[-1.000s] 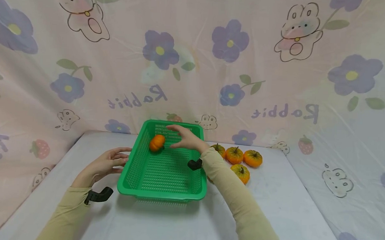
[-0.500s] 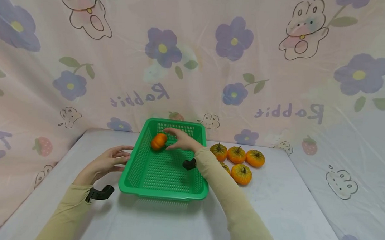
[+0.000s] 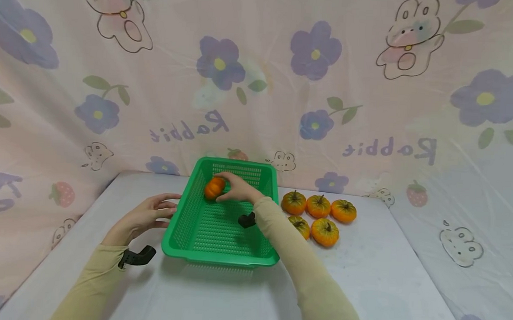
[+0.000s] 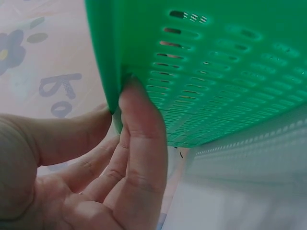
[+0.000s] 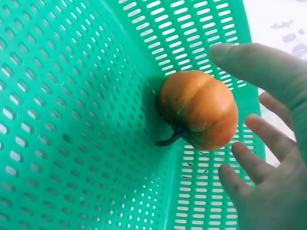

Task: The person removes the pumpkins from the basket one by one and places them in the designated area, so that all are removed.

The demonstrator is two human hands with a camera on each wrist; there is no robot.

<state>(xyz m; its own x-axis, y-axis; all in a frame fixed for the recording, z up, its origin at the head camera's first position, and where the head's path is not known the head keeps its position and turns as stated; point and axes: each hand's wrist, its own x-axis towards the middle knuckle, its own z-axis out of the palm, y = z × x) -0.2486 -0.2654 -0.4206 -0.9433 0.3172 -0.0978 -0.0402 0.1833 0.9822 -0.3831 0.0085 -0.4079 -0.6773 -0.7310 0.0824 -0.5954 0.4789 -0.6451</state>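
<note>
A green perforated plastic basket (image 3: 222,258) stands on the white table, with one small orange pumpkin (image 3: 214,188) inside near its back left corner. My right hand (image 3: 240,188) is inside the basket at the pumpkin's right side. In the right wrist view its fingers (image 5: 254,163) are spread beside the pumpkin, whose dark stem shows, and the thumb stands apart above it. At the basket's left side, my left hand (image 3: 145,217) holds the rim. The left wrist view shows thumb and finger (image 4: 141,129) pinching the rim from outside.
Several orange-and-green pumpkins (image 3: 325,232) lie in two rows on the table right of the basket, near my right forearm. A curtain (image 3: 259,107) printed with flowers and rabbits hangs behind the table.
My right hand has moved left inside the basket, closer to the orange pumpkin. The left hand stays at the rim. The whole head view has shifted slightly.
</note>
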